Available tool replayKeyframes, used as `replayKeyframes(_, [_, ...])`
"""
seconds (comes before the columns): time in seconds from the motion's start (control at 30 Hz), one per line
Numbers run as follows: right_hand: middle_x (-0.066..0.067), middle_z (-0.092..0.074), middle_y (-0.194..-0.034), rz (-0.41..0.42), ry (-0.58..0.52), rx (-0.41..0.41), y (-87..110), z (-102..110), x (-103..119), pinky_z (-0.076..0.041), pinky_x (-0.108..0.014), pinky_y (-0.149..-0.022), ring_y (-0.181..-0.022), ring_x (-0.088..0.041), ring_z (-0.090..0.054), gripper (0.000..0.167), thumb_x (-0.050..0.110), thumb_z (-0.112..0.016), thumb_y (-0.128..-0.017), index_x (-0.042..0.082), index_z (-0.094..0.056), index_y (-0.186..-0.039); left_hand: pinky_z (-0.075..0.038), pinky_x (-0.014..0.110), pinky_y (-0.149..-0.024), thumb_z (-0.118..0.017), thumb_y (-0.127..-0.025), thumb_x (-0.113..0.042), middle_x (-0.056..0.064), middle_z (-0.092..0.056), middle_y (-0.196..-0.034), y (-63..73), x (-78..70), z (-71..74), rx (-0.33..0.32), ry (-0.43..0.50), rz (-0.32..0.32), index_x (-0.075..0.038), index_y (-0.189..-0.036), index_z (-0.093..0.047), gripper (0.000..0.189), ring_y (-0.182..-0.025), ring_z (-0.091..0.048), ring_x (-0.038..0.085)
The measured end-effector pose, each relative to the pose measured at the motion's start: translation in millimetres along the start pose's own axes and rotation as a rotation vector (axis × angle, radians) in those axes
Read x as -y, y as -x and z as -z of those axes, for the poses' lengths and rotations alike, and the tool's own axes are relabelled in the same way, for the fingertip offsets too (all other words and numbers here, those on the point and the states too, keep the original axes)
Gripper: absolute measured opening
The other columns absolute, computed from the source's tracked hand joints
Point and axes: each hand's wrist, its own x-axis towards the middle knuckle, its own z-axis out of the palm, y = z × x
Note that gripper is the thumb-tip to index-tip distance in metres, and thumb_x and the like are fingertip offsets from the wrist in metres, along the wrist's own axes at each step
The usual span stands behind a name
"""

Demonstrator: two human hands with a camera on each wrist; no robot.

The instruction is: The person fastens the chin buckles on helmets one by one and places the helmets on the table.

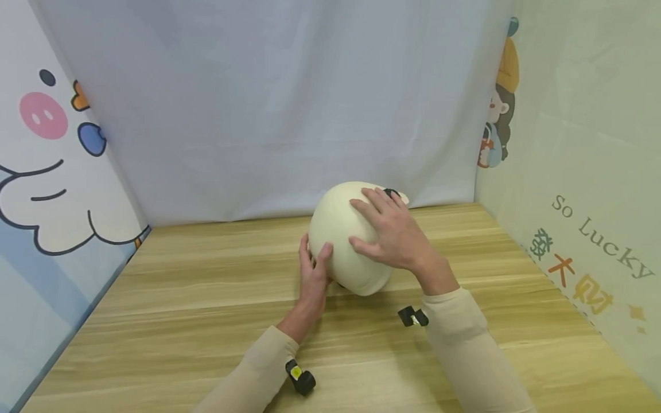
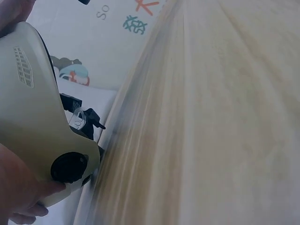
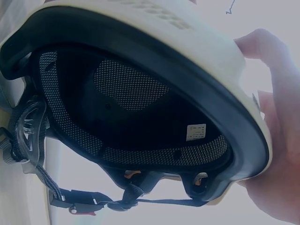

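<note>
Between my two hands is a cream helmet (image 1: 339, 221), tilted, its smooth dome in the head view. My left hand (image 1: 312, 281) grips its left side, thumb on the shell. Fingers of that hand (image 2: 21, 185) lie beside a black round disc (image 2: 69, 167) in the left wrist view. On the dome's upper right rests my right hand (image 1: 397, 232), fingers spread and thumb apart. The right wrist view looks into the dark padded inside (image 3: 131, 84), with a white label (image 3: 196, 132) and a dangling black chin strap (image 3: 84, 198).
A wood-grain table (image 1: 206, 321) lies below the helmet. Behind it hangs a pale curtain (image 1: 268, 103). Printed panels stand at the left (image 1: 31, 189) and right (image 1: 578, 143). Small black camera mounts (image 1: 300, 377) sit at both wrists.
</note>
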Motion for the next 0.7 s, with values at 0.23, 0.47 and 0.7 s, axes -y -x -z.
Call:
replayKeyframes(0.23, [-0.016,-0.045,-0.130,-0.006,-0.002,-0.042,1.9,-1.7,-2.2,-0.028,-0.054,-0.097,-0.121,-0.032,-0.040,0.070,0.062,-0.056,-0.080,0.010,-0.053,-0.128,-0.038,0.052,-0.093,-0.061,-0.085,-0.048,0.015,-0.019,-0.148,1.7,0.4,-1.5,0.011,0.008,0.057,-0.028,-0.148,0.006,0.094,-0.120,-0.043,0.032])
replayKeyframes(0.47, [-0.017,-0.044,-0.130,-0.020,0.029,-0.029,1.9,-2.7,-2.9,-0.030,-0.054,-0.094,-0.119,-0.033,-0.041,0.072,0.065,-0.055,-0.079,0.016,-0.053,-0.132,-0.036,0.056,-0.091,-0.058,-0.088,-0.048,0.011,-0.016,-0.149,1.3,1.0,-0.6,0.054,0.009,0.055,-0.033,-0.148,0.002,0.086,-0.122,-0.039,0.033])
replayKeyframes(0.7, [-0.016,-0.041,-0.135,-0.050,0.030,0.011,2.2,-1.3,-2.7,-0.018,-0.064,-0.098,-0.125,-0.037,-0.036,0.068,0.064,-0.055,-0.081,0.020,-0.052,-0.133,-0.038,0.052,-0.092,-0.055,-0.092,-0.041,0.012,-0.015,-0.149,1.3,2.2,0.8,0.074,0.016,0.038,-0.033,-0.148,0.003,0.081,-0.123,-0.040,0.032])
